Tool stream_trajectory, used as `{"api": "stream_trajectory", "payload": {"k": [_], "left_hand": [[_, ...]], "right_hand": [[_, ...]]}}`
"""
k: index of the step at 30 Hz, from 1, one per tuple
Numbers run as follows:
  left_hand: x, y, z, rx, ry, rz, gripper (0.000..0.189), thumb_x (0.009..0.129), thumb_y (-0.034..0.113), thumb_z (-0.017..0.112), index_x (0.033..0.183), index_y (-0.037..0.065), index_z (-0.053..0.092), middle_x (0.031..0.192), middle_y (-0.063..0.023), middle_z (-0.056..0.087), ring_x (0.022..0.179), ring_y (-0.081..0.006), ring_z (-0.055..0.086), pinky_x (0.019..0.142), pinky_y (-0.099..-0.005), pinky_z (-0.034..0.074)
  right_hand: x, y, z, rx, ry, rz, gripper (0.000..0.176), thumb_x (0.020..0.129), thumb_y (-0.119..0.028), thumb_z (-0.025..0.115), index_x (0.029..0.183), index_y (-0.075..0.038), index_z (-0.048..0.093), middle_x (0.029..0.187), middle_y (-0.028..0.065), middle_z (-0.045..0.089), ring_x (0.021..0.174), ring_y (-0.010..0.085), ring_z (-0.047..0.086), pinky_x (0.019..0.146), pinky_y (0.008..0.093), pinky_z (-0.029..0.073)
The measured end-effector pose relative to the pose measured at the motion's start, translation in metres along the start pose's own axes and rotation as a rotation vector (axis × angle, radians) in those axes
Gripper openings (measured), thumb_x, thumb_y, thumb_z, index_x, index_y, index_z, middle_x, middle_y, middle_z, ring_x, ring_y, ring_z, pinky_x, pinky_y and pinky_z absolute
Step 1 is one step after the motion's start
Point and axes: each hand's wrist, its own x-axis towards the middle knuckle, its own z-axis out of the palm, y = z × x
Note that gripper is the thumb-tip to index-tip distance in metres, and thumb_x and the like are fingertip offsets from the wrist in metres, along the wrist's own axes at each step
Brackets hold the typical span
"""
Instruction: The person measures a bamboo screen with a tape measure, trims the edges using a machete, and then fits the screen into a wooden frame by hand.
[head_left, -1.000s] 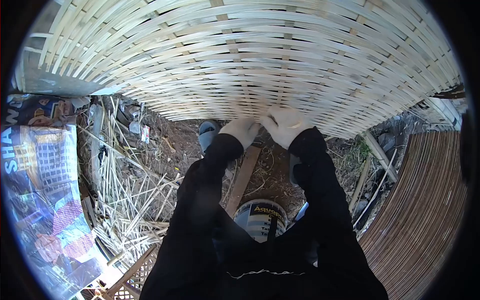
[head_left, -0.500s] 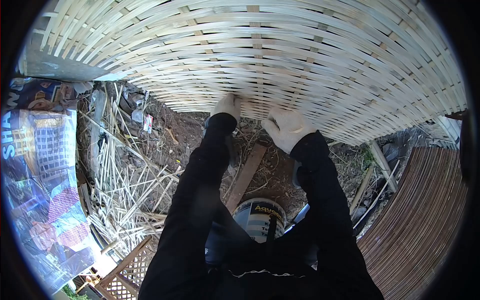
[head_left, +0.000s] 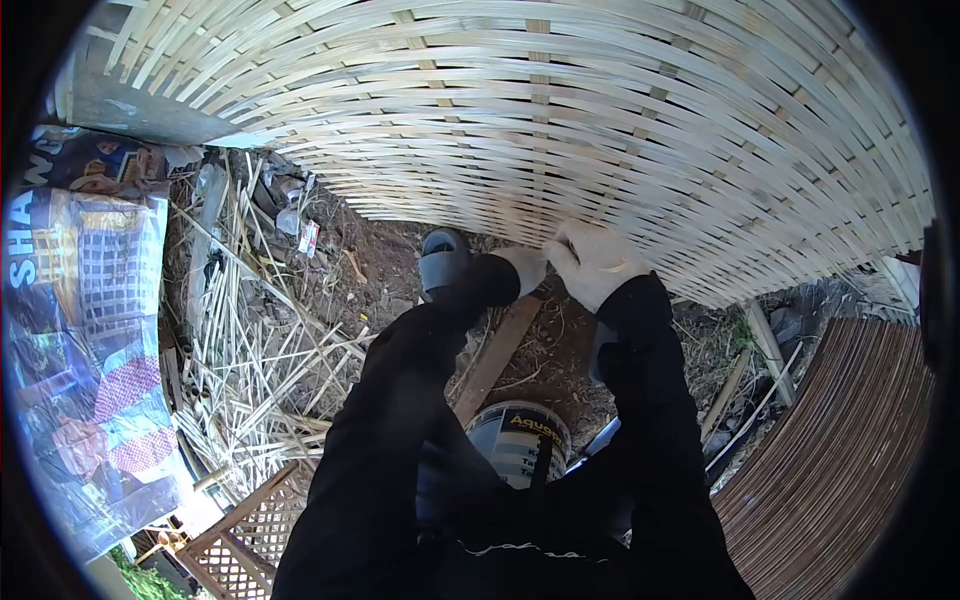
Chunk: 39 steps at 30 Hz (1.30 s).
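Note:
A large panel of woven pale strips [head_left: 540, 130] fills the top of the view and curves down to its lower edge near my hands. My left hand [head_left: 527, 268], in a white glove, is at that lower edge, its fingers mostly hidden beside the other hand. Close to its right, my right hand [head_left: 592, 262], also gloved in white, rests against the panel with its fingers curled. What the fingers hold, if anything, is too small to tell.
Below stands a labelled bucket [head_left: 520, 440] beside a wooden plank [head_left: 497, 360]. Loose split strips [head_left: 260, 370] litter the ground at left, near a printed sheet [head_left: 100, 350]. A stack of brown strips [head_left: 830, 470] lies at right. A sandal [head_left: 443, 262] shows beside my left arm.
My left hand has moved right and down, next to my right hand, uncovering the sandal. My right hand has shifted slightly right. The panel appears a little shifted in view.

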Motion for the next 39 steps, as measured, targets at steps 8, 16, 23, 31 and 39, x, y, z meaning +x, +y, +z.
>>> {"api": "stream_trajectory", "payload": {"k": [8,16,23,31,39], "left_hand": [[0.007,-0.035,-0.04,-0.231,0.502,-0.514,0.049,0.093,0.042,0.052,0.114,0.0,0.066,0.106,-0.0246,0.069,0.102,-0.0407,0.065,0.091,-0.0448,0.051],[-0.004,-0.023,-0.035,-0.232,0.503,-0.235,0.037,0.09,0.026,0.049,0.115,0.005,0.065,0.103,-0.0245,0.068,0.101,-0.0434,0.063,0.092,-0.0463,0.049],[0.001,-0.109,-0.047,-0.317,0.804,-0.615,0.048,0.087,0.043,0.056,0.108,0.001,0.066,0.1,-0.0241,0.069,0.1,-0.0394,0.065,0.09,-0.0469,0.051],[-0.001,-0.085,-0.057,-0.163,0.75,-0.578,0.037,0.092,0.037,0.05,0.102,0.005,0.066,0.093,-0.0215,0.069,0.097,-0.0384,0.066,0.085,-0.0498,0.052],[-0.006,-0.096,-0.047,-0.045,0.393,-0.355,0.032,0.092,0.036,0.051,0.101,0.01,0.067,0.096,-0.0207,0.069,0.094,-0.0395,0.066,0.085,-0.05,0.051]], "right_hand": [[0.005,0.003,0.001,-0.004,0.09,-0.071,0.025,0.094,-0.03,0.059,0.096,-0.005,0.062,0.079,0.0166,0.066,0.077,0.0367,0.065,0.071,0.044,0.05],[0.002,-0.007,0.003,0.028,0.015,-0.027,0.025,0.094,-0.029,0.061,0.097,-0.005,0.063,0.081,0.017,0.067,0.078,0.0359,0.066,0.071,0.0425,0.051],[0.01,-0.007,0.007,-0.057,0.0,-0.03,0.026,0.093,-0.03,0.061,0.1,-0.005,0.063,0.084,0.0168,0.068,0.081,0.0362,0.066,0.073,0.0428,0.051],[0.018,-0.01,0.017,-0.035,-0.005,-0.044,0.024,0.093,-0.029,0.06,0.099,-0.006,0.063,0.086,0.0164,0.068,0.083,0.0356,0.065,0.075,0.0431,0.05],[0.022,-0.014,0.018,-0.029,-0.006,-0.049,0.023,0.092,-0.027,0.06,0.099,-0.005,0.063,0.087,0.0155,0.068,0.084,0.0348,0.066,0.076,0.0419,0.051]]}}
